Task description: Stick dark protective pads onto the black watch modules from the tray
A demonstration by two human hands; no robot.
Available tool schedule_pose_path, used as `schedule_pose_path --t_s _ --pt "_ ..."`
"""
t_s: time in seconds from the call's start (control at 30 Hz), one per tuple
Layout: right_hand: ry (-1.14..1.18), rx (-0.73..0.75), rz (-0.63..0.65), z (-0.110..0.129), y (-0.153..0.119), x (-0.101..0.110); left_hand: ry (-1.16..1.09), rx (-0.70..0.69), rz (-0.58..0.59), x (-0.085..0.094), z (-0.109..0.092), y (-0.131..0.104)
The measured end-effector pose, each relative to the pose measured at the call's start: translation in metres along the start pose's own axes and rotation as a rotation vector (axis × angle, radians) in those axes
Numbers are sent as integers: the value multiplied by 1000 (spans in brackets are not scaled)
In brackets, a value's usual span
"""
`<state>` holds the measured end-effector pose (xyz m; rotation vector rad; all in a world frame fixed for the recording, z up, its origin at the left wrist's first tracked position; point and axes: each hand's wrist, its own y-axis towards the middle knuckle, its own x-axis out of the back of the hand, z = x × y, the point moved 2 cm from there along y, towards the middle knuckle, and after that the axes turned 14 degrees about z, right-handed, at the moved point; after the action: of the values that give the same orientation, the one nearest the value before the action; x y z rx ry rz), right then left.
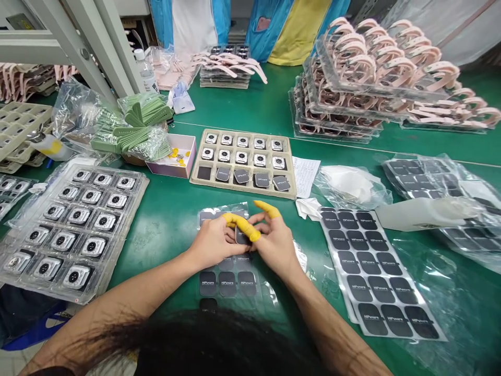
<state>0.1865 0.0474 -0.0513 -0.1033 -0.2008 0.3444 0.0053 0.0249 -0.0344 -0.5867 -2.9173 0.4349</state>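
Both hands meet above a clear sheet of dark square stickers (pixel 227 283) at the centre of the bench. My left hand (pixel 215 237) and my right hand (pixel 276 243) are closed around a small dark square piece (pixel 241 236), with yellow covers on some fingertips. The right index finger points up, away from the piece. Fingers hide much of the piece. Beyond the hands, a beige tray (pixel 242 185) holds silver watch bodies in its two back rows and dark-covered pieces in the front row.
A clear tray of watch bodies (pixel 139 209) lies left. Sticker sheets (pixel 379 292) and a white bottle (pixel 418 214) are at right. Green straps (pixel 136 128) and a pink box (pixel 170 169) sit behind left. Trays of pink straps (pixel 340 99) are stacked back right. People stand opposite.
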Motion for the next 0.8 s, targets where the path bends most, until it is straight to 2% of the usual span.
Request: schedule_pose_path --t_s 0.07,0.13,0.23,0.3,0.37,0.47,0.53,0.6,0.67,0.73,0.8 --pt "14 -52 -78 -5 0 1 -53 3 -19 0 3 1" --pt "-27 -22 -126 -8 -2 1 -152 -14 -14 -2 6 1" --pt "-287 206 -14 -8 -7 -6 -384 -83 -28 3 4 0" --pt "-527 365 86 -9 -8 -14 -444 -147 -95 17 -4 -2" --pt "-712 466 130 -10 -7 -20 -246 -205 -210 40 -21 -2" --pt "-818 546 114 -13 -5 -24 487 -214 -407 81 -56 10" --pt "-809 578 113 -14 -3 -24 939 -94 -470 104 -75 27" --pt "-789 597 121 -15 -3 -23 1176 115 -423 123 -85 47" --pt "-775 611 128 -14 -3 -22 1272 294 -335 138 -90 63" --pt "-764 622 129 -14 -2 -22 1338 376 -294 149 -97 76" --pt "-750 628 127 -14 -1 -23 1426 359 -290 157 -108 88"
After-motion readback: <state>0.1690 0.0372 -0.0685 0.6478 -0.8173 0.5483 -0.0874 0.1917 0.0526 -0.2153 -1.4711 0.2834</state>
